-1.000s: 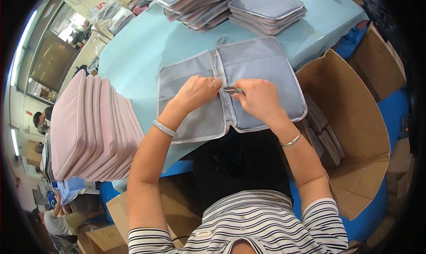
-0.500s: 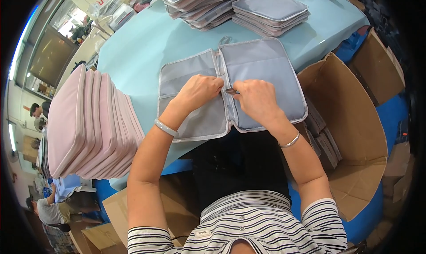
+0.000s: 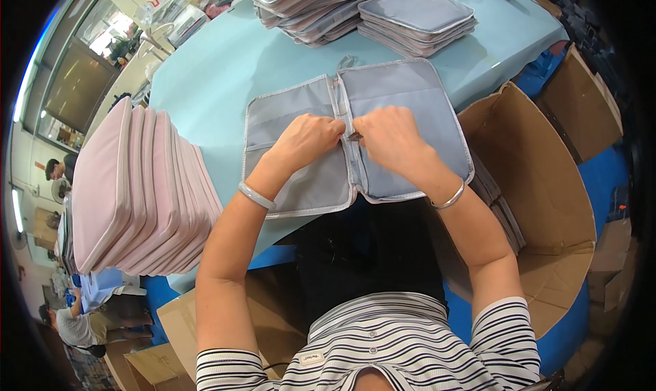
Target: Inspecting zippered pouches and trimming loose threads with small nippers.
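My left hand (image 3: 309, 139) pinches the grey case (image 3: 403, 87) at its spine; my right hand (image 3: 393, 139) grips a small metal tool (image 3: 354, 137) there. I judge this case unfinished: it lies open.

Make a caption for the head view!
Right hand gripping a metal-tipped tool beside left hand, over open gray pocketed case.

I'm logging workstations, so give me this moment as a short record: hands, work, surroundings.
Left hand: fingers curled at the spine of the open grey case; whether they pinch anything is hidden
Right hand: gripping a small metal-tipped tool, tip at the spine
Case position: spread flat on the pale blue table
To the left: pile of flat pink items
Far side: grey-topped stack
To the right: open cardboard box
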Tool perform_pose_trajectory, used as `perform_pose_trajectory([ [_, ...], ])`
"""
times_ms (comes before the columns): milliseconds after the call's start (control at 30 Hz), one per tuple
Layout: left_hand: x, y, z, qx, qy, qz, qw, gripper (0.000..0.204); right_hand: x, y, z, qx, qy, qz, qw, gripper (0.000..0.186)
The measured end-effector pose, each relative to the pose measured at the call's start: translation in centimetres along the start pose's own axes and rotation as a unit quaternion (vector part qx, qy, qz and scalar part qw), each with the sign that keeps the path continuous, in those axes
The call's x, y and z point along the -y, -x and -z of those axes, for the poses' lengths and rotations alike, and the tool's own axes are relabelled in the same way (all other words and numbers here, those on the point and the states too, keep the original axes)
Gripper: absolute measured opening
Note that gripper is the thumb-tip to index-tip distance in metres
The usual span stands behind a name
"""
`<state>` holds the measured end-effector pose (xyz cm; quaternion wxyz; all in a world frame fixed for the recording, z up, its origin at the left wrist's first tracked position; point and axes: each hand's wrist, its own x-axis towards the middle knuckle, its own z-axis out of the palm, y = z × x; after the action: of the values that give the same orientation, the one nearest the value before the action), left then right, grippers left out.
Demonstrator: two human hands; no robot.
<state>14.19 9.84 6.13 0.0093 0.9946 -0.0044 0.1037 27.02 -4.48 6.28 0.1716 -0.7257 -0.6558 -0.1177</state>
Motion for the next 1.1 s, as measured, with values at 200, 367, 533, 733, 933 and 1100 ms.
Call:
perform_pose_trajectory([
  [200, 0.0, -0.3, 0.3, 0.004, -0.003, -0.013, 1.000, 0.008, -1.0, 0.7, 0.3, 0.008, -0.042, -0.051, 0.998, 0.007],
  [367, -0.2, -0.6, 0.0, 0.042, -0.046, -0.012, 0.998, 0.007, -2.1, 2.9, 1.9, -0.002, -0.166, -0.170, 0.971, 0.022],
  [533, -2.5, 0.1, -0.6, -0.051, 0.046, 0.133, 0.989, 0.012, -3.1, 4.7, 2.0, -0.037, -0.249, -0.233, 0.939, 0.030],
  [733, -1.8, 0.8, -0.9, -0.050, 0.248, 0.247, 0.936, 0.016, -2.9, 5.2, 1.6, -0.045, -0.279, -0.228, 0.932, 0.030],
  [933, -2.2, 0.4, -0.9, -0.045, 0.183, 0.210, 0.959, 0.015, -2.6, 5.6, 1.1, -0.051, -0.291, -0.228, 0.928, 0.030],
  [1100, -2.7, -0.4, -0.7, -0.016, 0.080, 0.180, 0.980, 0.010, -2.7, 5.9, 1.2, -0.052, -0.295, -0.234, 0.925, 0.030],
])
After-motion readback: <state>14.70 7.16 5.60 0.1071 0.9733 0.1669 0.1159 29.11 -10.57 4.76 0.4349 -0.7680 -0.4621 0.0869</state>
